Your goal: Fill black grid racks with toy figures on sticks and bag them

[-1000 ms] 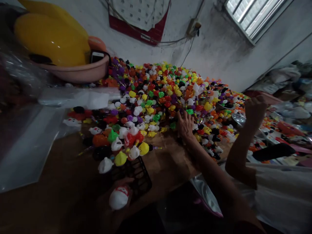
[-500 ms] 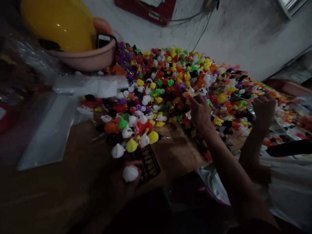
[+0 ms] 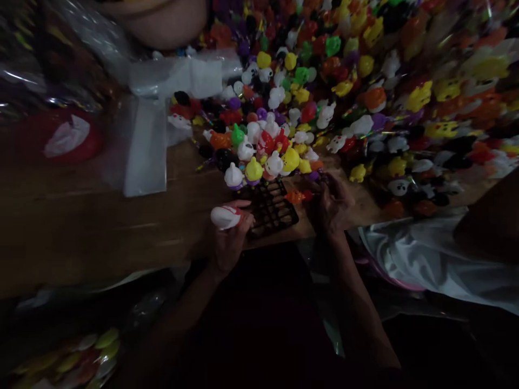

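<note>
My left hand (image 3: pixel 233 237) is closed around a small toy with a white head (image 3: pixel 224 217) and some red on it, at the near left corner of a black grid tray (image 3: pixel 273 208). My right hand (image 3: pixel 335 202) is at the tray's right side, with thumb and fingers pinched together. An orange toy figure (image 3: pixel 295 196) with a red part points left from those fingers over the tray; its hidden end seems to be in the grip. Along the tray's back stand several figure-headed toys, among them a yellow one (image 3: pixel 253 170) and a white one (image 3: pixel 233 175).
A large heap of mixed toy figures (image 3: pixel 365 97) covers the table's back and right. Clear plastic bags (image 3: pixel 146 156) lie on the left beside a red round object (image 3: pixel 68 143). A pink basin (image 3: pixel 170 27) stands at the back. White cloth (image 3: pixel 417 254) is at the right.
My right hand has come back from the heap to the tray, now with an orange toy figure. My left hand still holds the white-headed toy, now tilted. The view has tipped down.
</note>
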Demonstrator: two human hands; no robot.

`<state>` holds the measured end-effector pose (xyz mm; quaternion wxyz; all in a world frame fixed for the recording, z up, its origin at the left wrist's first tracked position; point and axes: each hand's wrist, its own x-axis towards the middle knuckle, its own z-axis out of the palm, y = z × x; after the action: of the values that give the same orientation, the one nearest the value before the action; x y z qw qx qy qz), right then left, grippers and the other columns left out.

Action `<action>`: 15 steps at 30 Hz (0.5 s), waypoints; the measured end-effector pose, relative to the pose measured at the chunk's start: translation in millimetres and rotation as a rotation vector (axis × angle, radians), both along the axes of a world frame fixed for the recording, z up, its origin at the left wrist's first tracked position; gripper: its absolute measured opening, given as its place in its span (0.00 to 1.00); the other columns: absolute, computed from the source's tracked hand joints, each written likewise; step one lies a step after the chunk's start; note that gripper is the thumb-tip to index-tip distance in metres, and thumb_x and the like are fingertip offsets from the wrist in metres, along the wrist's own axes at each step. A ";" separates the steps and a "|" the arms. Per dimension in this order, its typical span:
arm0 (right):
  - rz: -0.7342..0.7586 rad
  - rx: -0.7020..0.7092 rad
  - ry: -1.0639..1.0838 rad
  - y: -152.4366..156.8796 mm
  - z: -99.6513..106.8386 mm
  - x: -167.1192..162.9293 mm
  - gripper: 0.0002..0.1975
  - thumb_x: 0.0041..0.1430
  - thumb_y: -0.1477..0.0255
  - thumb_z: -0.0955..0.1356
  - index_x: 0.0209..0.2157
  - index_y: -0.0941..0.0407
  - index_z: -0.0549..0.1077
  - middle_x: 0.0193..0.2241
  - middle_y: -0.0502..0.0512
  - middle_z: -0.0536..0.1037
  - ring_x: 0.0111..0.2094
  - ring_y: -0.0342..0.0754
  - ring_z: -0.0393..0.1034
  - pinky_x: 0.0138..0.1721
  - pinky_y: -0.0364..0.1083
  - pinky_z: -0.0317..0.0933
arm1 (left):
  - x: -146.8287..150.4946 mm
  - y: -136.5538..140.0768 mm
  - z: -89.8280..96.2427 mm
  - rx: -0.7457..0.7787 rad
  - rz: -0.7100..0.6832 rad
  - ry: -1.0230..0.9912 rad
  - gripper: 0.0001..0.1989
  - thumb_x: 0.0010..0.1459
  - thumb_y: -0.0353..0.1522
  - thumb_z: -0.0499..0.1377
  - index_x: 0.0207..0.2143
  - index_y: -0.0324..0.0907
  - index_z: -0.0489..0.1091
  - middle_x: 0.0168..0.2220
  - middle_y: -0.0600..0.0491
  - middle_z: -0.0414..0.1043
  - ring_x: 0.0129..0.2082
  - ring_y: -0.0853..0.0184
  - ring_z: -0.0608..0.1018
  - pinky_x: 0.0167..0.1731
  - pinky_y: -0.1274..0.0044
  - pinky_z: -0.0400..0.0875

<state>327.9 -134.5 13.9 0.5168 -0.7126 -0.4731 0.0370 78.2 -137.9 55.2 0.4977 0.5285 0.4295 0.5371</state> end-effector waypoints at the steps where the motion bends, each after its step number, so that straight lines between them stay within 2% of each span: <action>1: 0.007 -0.030 -0.056 -1.5 2.9 1.0 0.17 0.64 0.62 0.66 0.49 0.55 0.78 0.42 0.60 0.80 0.44 0.55 0.72 0.49 0.58 0.66 | -0.9 0.0 1.8 0.025 0.011 0.023 0.13 0.58 0.39 0.64 0.42 0.41 0.73 0.27 0.56 0.73 0.29 0.69 0.77 0.36 0.76 0.74; 4: -0.043 -0.124 -0.303 -9.1 21.9 7.4 0.15 0.62 0.64 0.68 0.46 0.55 0.79 0.40 0.60 0.80 0.45 0.57 0.70 0.51 0.60 0.62 | -5.8 -0.6 6.6 0.042 0.012 0.051 0.13 0.59 0.38 0.64 0.45 0.42 0.73 0.26 0.58 0.71 0.26 0.69 0.76 0.33 0.76 0.74; 7: -0.069 -0.177 -0.466 -23.0 43.2 11.6 0.15 0.67 0.66 0.63 0.48 0.54 0.78 0.41 0.60 0.79 0.41 0.55 0.72 0.43 0.55 0.65 | -12.3 -3.4 8.5 -0.009 0.010 0.097 0.15 0.58 0.38 0.66 0.46 0.43 0.73 0.26 0.59 0.70 0.23 0.72 0.72 0.27 0.78 0.70; 10: 0.142 -0.279 -0.500 -36.6 54.1 12.5 0.14 0.68 0.68 0.63 0.47 0.53 0.78 0.40 0.58 0.78 0.35 0.50 0.72 0.35 0.49 0.64 | -15.6 -7.5 8.8 -0.044 0.004 0.190 0.18 0.55 0.37 0.67 0.48 0.43 0.73 0.27 0.59 0.71 0.25 0.72 0.73 0.29 0.79 0.71; 12: 0.286 -0.346 -0.538 -40.4 51.9 12.7 0.13 0.67 0.69 0.64 0.47 0.53 0.78 0.41 0.59 0.78 0.35 0.50 0.72 0.34 0.48 0.64 | -16.5 -9.4 7.6 -0.062 -0.002 0.223 0.22 0.54 0.36 0.68 0.51 0.43 0.72 0.29 0.58 0.74 0.27 0.71 0.75 0.32 0.79 0.73; 15: 0.314 -0.378 -0.616 -35.4 39.3 13.1 0.15 0.64 0.68 0.65 0.50 0.55 0.76 0.42 0.62 0.77 0.38 0.53 0.72 0.35 0.49 0.65 | -22.5 -10.1 2.3 -0.134 -0.012 0.278 0.18 0.58 0.38 0.65 0.50 0.42 0.73 0.32 0.55 0.78 0.32 0.68 0.80 0.37 0.77 0.76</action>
<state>341.1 -170.0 53.2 0.1983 -0.6918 -0.6942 -0.0132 55.7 -148.1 57.6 0.4707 0.5659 0.5262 0.4258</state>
